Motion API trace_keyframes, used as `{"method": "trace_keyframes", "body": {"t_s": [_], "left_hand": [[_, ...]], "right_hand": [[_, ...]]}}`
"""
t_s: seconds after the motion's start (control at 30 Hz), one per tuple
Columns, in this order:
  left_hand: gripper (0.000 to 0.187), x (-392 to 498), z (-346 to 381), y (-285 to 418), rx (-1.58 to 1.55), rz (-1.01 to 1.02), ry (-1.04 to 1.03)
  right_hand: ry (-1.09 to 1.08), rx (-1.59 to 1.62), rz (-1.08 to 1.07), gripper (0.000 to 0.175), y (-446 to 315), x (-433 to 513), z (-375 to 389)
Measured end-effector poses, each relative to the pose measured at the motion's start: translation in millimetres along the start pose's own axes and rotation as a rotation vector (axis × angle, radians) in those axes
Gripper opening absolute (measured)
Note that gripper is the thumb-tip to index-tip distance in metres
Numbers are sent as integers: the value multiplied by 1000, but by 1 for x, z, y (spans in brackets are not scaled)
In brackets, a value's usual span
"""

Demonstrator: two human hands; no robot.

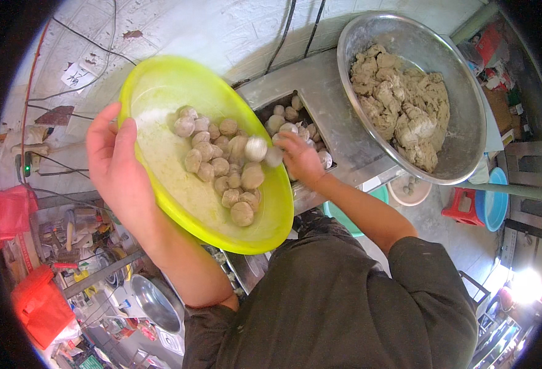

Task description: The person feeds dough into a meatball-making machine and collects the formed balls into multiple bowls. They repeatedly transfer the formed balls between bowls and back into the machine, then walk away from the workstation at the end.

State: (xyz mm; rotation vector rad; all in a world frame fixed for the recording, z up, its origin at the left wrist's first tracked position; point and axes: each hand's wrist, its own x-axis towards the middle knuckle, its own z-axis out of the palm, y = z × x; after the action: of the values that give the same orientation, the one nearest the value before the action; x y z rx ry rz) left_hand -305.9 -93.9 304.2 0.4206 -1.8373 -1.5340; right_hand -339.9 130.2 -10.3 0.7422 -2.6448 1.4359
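Note:
My left hand (pixel 121 170) grips the rim of a yellow-green plastic basin (pixel 155 92), which tilts towards the right. Inside it lie many greyish-brown balls (pixel 206 152), dough-like in look, on a floury surface. Two blurred balls (pixel 256 149) are at the basin's right rim. Beside that rim, my right hand (pixel 298 157) reaches over a rectangular opening (pixel 294 124) in a metal machine top (pixel 340 110), where more balls lie. Its fingers are partly hidden, so I cannot tell if it holds a ball.
A large steel bowl (pixel 471 124) of lumpy dough (pixel 405 106) stands on the right. Cables (pixel 282 37) hang along the white wall behind. Lower right are a red stool (pixel 460 207), a blue basin (pixel 496 198) and a pale basin (pixel 398 196). Another steel bowl (pixel 158 302) and cluttered shelves are lower left.

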Motion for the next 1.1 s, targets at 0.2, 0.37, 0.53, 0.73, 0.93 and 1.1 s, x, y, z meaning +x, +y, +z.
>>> {"method": "trace_keyframes", "body": {"t_s": [0.2, 0.37, 0.53, 0.73, 0.93, 1.1], "left_hand": [[28, 0, 1, -2, -50, 3, -29], [28, -2, -2, -1, -41, 1, -14], [27, -1, 0, -1, 6, 21, -21], [26, 3, -7, -6, 18, 20, -24], [24, 0, -7, -10, -51, 38, -56], [24, -5, -1, 1, -114, 0, -33]], "right_hand": [[157, -14, 126, 33, 30, -9, -8], [155, -1, -16, 39, -15, -11, -18], [-136, 224, -286, 53, -128, 14, -1], [-274, -170, -410, 56, -189, 55, 32], [-464, 86, -94, 58, -137, 71, 39], [-175, 159, -5, 59, -51, 54, 40]]}}
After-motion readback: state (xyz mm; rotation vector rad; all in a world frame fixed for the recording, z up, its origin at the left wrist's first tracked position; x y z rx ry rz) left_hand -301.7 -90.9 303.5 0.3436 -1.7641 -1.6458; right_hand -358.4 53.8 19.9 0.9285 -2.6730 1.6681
